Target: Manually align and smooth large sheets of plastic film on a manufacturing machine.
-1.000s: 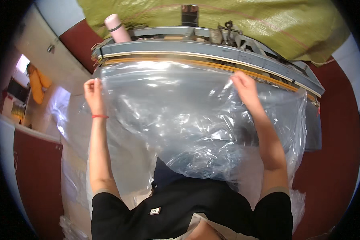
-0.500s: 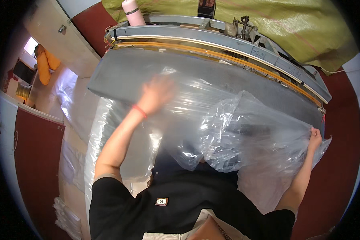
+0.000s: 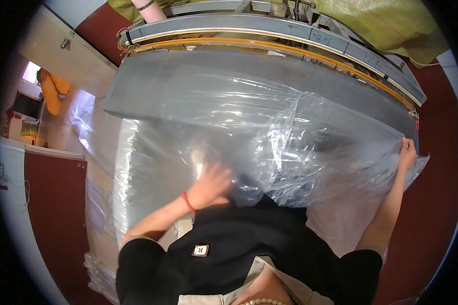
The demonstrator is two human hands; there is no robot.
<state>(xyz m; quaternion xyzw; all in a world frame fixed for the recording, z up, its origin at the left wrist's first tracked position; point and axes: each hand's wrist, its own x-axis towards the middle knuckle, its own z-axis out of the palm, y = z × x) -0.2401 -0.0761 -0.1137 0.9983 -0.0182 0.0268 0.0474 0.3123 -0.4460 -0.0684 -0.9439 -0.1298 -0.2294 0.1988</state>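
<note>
Clear plastic film (image 3: 290,147) is draped over the front of a long grey surface (image 3: 158,81), smooth toward the left and crumpled in the middle. At its right end, my right hand (image 3: 408,153) pinches the film by its edge, and a loose corner hangs beyond the fingers. My left hand (image 3: 212,184), a red band on its wrist, is low and close to my body, against or just over the film. Its fingers are stretched out and a little smeared by motion; nothing shows in its grip.
Behind the grey surface runs a metal frame bar (image 3: 208,23) with an orange strip (image 3: 229,43). A pink bottle (image 3: 150,11) stands at the back left, a yellow-green woven sheet (image 3: 387,25) at the back right. A door (image 3: 68,46) is on the left; bundled plastic (image 3: 101,274) lies low left.
My left hand has come down from the far part of the film toward my body. The film lies flatter over the grey surface. My right hand keeps its pinch on the film's edge.
</note>
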